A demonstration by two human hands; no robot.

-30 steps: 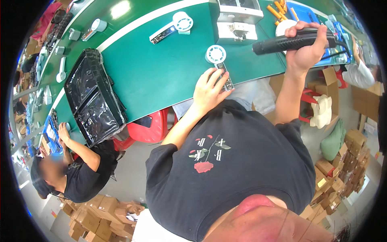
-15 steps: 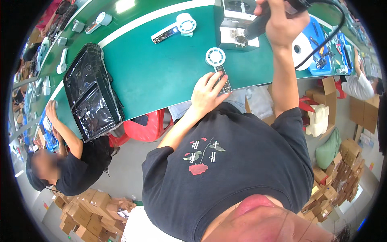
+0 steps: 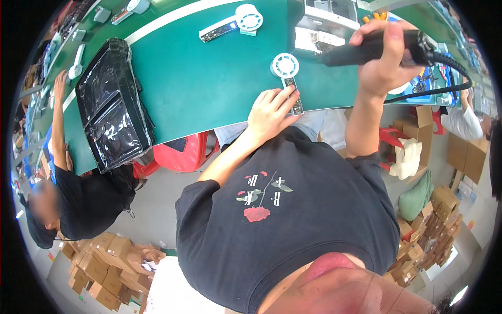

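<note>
- Here, a fan unit (image 3: 285, 68) is laid flat near the close edge of the green surface (image 3: 198, 83); its round white head is ringed with vents, and circuitry is exposed along its slim, opened handle.
- That handle is touched by the left grip (image 3: 274, 111), which is half curled; whether the handle is pinched cannot be told.
- A black corded tool (image 3: 345, 55) is held raised by the right grip (image 3: 384, 70), closed firmly around it.
- Off to the left, a black bin (image 3: 109, 107) is covered with glossy plastic; its contents cannot be made out.
- On the right, small tools and parts are held in a blue tray (image 3: 424, 100), partly hidden by the right grip and the cord.
- Farther back, a second fan unit (image 3: 248, 19) is set down, its handle likewise opened, near a pale machine (image 3: 327, 22).
</note>
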